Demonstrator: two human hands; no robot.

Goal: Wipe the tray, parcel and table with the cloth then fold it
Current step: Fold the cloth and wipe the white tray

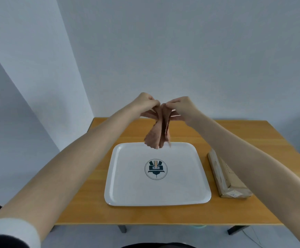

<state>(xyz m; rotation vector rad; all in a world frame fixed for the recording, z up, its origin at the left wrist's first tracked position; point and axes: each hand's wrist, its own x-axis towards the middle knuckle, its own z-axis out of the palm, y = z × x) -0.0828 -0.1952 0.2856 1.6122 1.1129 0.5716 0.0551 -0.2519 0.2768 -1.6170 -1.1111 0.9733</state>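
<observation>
The cloth (159, 133) hangs bunched, long axis vertical, over the far rim of the tray (181, 179); left hand (146, 105) and right hand (180, 107) meet above it, each grip pinching its top, equally near

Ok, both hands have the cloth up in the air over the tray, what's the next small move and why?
Probably draw the hands apart to open the cloth. The left hand and right hand pinch it close together, so it hangs bunched above the far edge of the tray. Spread out, it suits wiping or folding; which stage this is cannot be told.
</observation>
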